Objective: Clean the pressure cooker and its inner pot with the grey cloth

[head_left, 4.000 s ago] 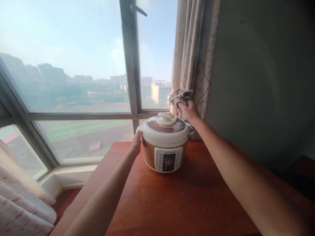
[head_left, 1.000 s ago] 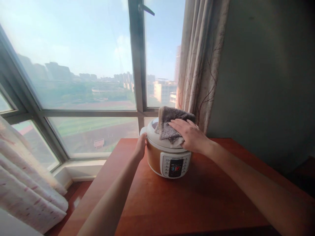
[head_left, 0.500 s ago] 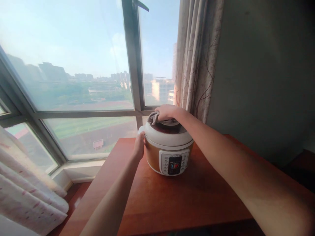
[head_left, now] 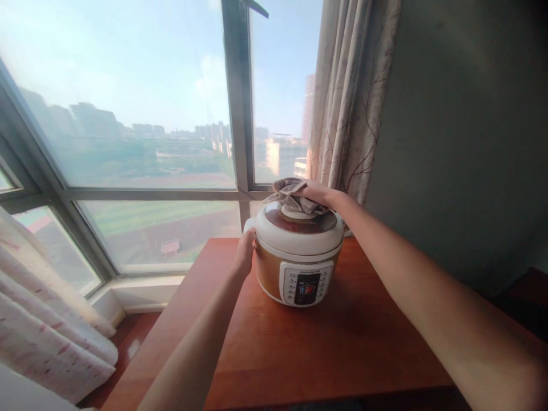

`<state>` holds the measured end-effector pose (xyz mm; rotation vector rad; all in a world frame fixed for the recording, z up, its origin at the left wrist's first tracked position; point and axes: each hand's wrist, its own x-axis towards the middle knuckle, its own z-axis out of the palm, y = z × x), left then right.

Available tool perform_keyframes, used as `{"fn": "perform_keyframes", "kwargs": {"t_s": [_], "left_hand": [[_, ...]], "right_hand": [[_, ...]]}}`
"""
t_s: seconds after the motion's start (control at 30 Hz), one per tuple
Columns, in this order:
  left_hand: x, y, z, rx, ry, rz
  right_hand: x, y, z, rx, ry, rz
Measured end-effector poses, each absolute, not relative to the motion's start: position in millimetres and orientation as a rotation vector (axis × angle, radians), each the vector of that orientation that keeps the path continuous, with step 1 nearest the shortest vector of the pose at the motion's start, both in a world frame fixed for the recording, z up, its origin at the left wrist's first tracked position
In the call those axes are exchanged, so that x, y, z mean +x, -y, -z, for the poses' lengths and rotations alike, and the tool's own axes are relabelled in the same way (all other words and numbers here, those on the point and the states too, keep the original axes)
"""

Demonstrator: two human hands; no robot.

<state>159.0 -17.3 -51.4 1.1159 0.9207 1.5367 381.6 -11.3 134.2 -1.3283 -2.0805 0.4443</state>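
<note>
A gold and white electric pressure cooker [head_left: 299, 260] with a front control panel stands on a reddish wooden table [head_left: 308, 348] by the window. My left hand [head_left: 245, 254] presses against the cooker's left side, steadying it. My right hand [head_left: 315, 194] rests on top of the lid's far part, holding a crumpled grey cloth [head_left: 287, 191] against the lid handle. The cloth covers part of the handle.
A large window [head_left: 128, 142] with a dark frame fills the left. A patterned curtain [head_left: 351, 103] hangs just behind the cooker on the right, beside a grey wall [head_left: 462, 142]. Another pale curtain [head_left: 47, 325] lies bunched at lower left, off the table's left edge.
The cloth was spread flat over the lid's front a second ago. My right hand has since bunched it and moved it back across the lid top. My left hand stayed on the cooker's side.
</note>
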Motion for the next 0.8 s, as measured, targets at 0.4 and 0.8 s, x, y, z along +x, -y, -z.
{"fn": "perform_keyframes", "kwargs": {"t_s": [0.4,0.8], "left_hand": [[155.6,15.1,54.1,1.17,-0.927,-1.511],[161.3,23.2,46.4,1.205,-0.873,-1.519]], "right_hand": [[416.3,61.8,-96.9,-1.299,2.255,0.222],[459.6,154.0,-46.4,-1.019,2.265,0.182]]}}
